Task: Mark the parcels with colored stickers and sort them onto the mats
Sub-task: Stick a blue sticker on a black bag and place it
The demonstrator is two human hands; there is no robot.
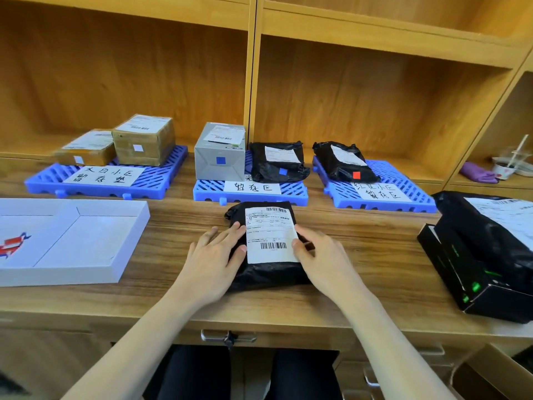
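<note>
The soft black plastic parcel with a white paper label (266,243) lay flat on the wooden counter (360,249), right between the two hands. Its long side ran away from the person, toward the blue mats. The left hand (215,255) rested on its left edge with fingers laid out straight. The right hand (320,252) touched its right edge, thumb on the label; I could not tell if it was gripping. Both hands were just as close. No sticker showed on this parcel. Straight past the fingertips sat the middle blue plastic mat (294,192), with a grey box (220,153) and a black bag (278,163), both with blue stickers. Off past the left hand lay a shallow white cardboard tray (86,241) with red and blue bits, maybe stickers.
</note>
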